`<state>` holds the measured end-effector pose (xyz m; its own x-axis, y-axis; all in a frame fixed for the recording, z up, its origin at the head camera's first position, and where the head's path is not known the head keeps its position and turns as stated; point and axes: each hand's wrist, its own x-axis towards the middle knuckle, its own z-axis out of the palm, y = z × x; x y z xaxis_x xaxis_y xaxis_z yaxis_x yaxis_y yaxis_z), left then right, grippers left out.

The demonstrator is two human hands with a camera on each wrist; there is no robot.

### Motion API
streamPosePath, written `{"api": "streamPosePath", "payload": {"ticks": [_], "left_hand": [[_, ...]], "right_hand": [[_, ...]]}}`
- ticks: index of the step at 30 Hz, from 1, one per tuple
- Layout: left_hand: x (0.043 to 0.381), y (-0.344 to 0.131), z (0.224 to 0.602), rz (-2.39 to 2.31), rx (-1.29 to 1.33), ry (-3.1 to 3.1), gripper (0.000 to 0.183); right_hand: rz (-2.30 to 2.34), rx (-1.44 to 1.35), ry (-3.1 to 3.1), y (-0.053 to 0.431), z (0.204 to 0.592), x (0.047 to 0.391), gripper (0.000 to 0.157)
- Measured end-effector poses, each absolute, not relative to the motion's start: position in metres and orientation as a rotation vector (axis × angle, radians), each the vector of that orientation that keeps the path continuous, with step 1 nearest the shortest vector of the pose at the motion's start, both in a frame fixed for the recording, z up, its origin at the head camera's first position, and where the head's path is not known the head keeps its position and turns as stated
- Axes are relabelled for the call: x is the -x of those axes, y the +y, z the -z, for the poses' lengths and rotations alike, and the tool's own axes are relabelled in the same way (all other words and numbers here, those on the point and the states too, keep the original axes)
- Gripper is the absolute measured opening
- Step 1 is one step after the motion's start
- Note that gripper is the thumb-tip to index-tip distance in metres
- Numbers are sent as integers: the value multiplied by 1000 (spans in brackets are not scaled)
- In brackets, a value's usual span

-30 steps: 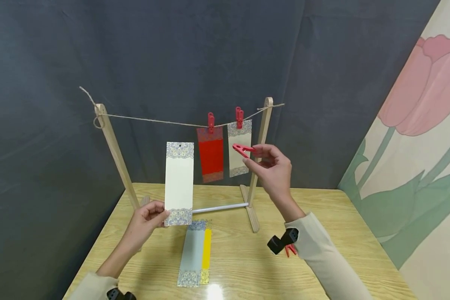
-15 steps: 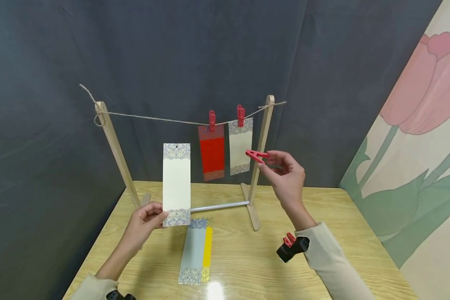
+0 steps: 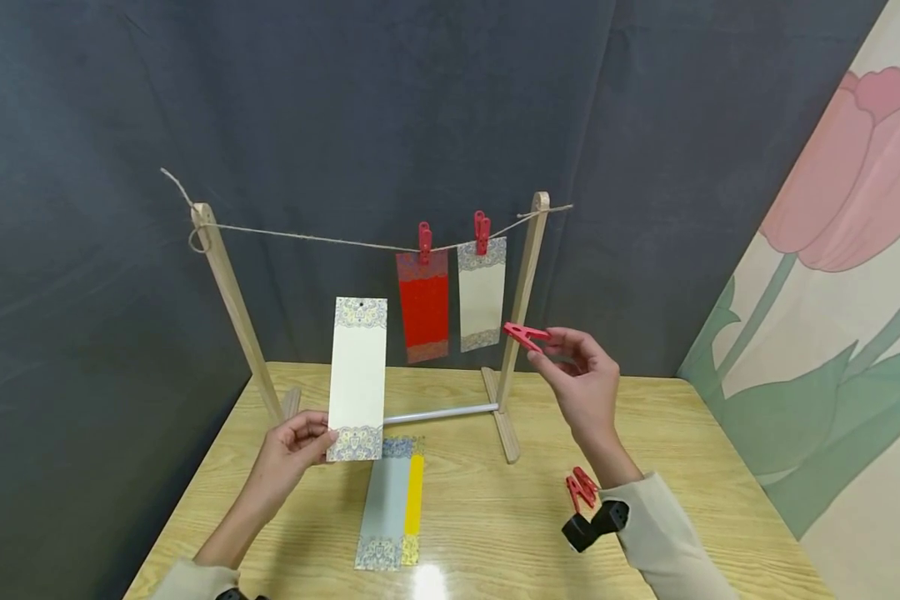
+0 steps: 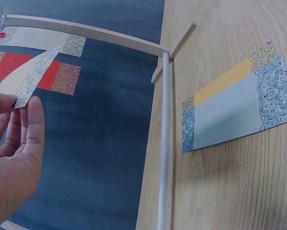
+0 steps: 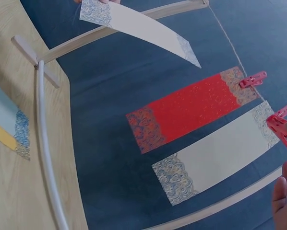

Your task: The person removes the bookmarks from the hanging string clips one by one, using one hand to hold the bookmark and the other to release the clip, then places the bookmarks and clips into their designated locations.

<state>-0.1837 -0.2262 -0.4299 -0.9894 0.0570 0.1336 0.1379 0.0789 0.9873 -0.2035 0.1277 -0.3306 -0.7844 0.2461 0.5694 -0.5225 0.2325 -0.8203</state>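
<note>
My left hand (image 3: 291, 454) pinches a cream bookmark-like card (image 3: 357, 375) by its lower left corner. The card stands upright, with patterned ends and a small hole near its top. Between thumb and fingers of my right hand (image 3: 583, 379) is a red clothespin (image 3: 525, 335), in front of the right post. Behind, a red card (image 3: 423, 308) and a second cream card (image 3: 482, 296) hang from a twine line (image 3: 307, 237), each under a red clothespin. In the left wrist view the held card (image 4: 30, 76) bends away from the fingers.
Wooden posts (image 3: 228, 292) and a pale crossbar (image 3: 442, 413) carry the twine. On the table (image 3: 660, 492) lie a light blue card (image 3: 385, 504) partly over a yellow card (image 3: 413, 500). More red clothespins (image 3: 581, 487) lie by my right wrist. A dark curtain (image 3: 390, 108) hangs behind.
My right hand has moved right and down with the clothespin, away from the hanging cards. The card in my left hand has dropped slightly.
</note>
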Motion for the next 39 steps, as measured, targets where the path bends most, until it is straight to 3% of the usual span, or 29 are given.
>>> {"api": "streamPosePath", "payload": {"ticks": [28, 39], "left_hand": [[180, -224, 452, 2222, 90, -2278, 27], [177, -224, 462, 2230, 108, -2310, 30]], "right_hand": [[-1601, -6, -1930, 154, 374, 184, 29], [-1628, 139, -1956, 173, 409, 189, 32]]}}
